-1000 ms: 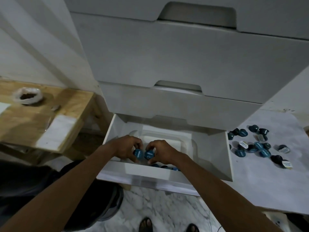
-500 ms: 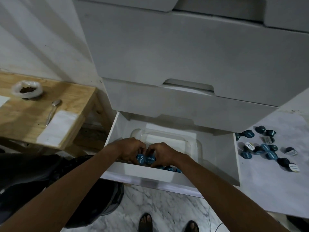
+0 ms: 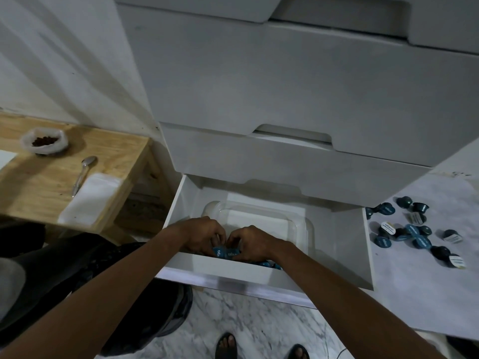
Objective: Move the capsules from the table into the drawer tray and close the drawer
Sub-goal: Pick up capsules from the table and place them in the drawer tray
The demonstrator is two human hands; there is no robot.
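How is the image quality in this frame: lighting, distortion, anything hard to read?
Head view: dim, bluish light; wide-angle bending along the cabinet edges; the capsules in the tray are largely hidden by both hands; capsules on the table are sharp, labels unreadable.
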